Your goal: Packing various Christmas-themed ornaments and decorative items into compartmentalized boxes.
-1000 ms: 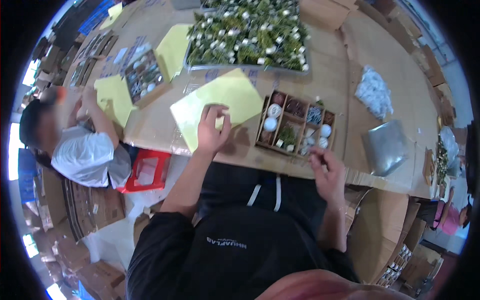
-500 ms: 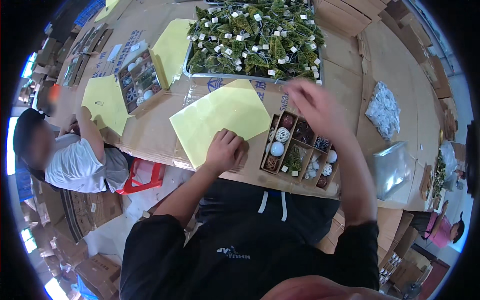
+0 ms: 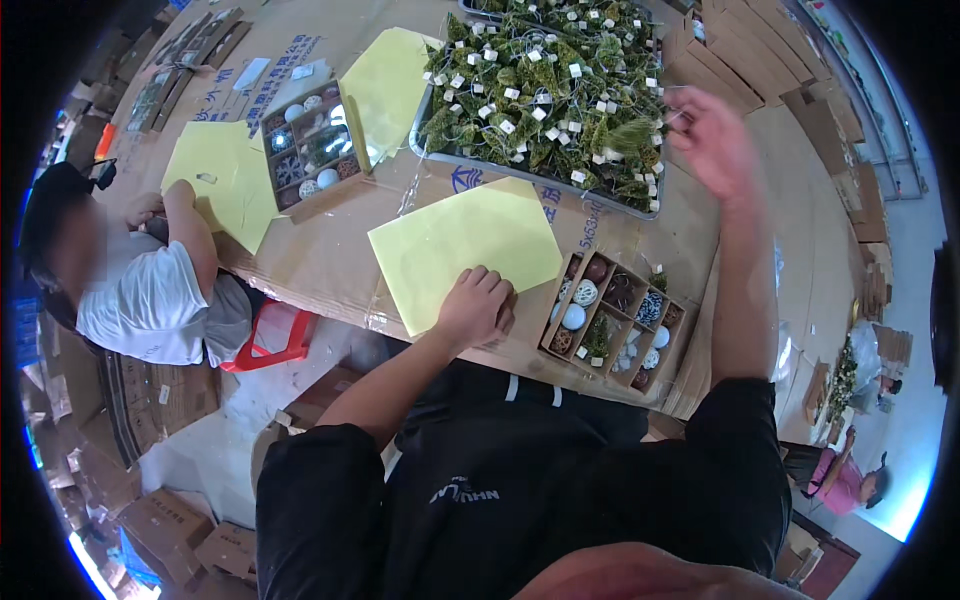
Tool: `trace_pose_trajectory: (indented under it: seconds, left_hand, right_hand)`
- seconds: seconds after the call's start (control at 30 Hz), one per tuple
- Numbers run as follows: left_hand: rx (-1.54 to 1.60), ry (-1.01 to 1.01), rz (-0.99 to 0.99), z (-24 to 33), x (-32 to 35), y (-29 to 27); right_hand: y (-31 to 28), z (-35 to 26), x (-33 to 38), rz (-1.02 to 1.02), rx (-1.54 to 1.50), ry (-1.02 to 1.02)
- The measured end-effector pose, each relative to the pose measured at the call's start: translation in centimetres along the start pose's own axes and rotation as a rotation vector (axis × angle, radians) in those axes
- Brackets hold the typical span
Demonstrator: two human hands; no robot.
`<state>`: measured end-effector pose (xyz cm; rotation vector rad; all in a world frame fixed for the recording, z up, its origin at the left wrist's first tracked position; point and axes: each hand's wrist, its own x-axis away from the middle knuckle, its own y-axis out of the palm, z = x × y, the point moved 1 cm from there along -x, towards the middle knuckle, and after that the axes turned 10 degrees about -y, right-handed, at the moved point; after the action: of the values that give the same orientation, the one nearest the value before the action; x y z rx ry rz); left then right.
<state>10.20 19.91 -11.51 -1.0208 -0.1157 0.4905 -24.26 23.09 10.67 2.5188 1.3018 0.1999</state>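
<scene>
A seated co-worker point(image 3: 130, 290) leans on the table's left edge. The left hand point(image 3: 475, 305) rests curled, knuckles down, on a yellow sheet point(image 3: 460, 245). Right of it stands a compartment box point(image 3: 615, 320). The right hand point(image 3: 710, 140) pinches a green sprig point(image 3: 630, 135) above the tray of sprigs point(image 3: 545, 95).

Your yellow sheet point(image 3: 465, 250) lies flat at the table edge, the divided ornament box point(image 3: 617, 321) just right of it, the sprig tray point(image 3: 545, 95) beyond.

Bright even daylight, strong fisheye bending, dark rim, raised right hand point(image 3: 712, 140) motion-blurred
</scene>
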Motion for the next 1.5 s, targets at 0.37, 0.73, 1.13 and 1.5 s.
trace_pose_trajectory:
  seconds: [0.37,0.73,1.13,1.5]
  left_hand:
    - [-0.046,0.004,-0.010,0.0,0.2,0.4]
    - [0.050,-0.089,-0.021,0.5,0.2,0.1]
    - [0.043,-0.115,0.046,0.6,0.3,-0.5]
    - [0.824,-0.245,0.318,9.4,-19.9,-18.8]
  right_hand:
    - [2.9,3.7,-1.1,-0.049,1.062,-0.446]
    - [2.8,2.7,-2.3,-0.049,0.996,-0.241]
    - [3.6,3.8,-1.2,0.007,1.495,-0.906]
    - [-1.3,10.9,-3.7,-0.342,1.677,-0.664]
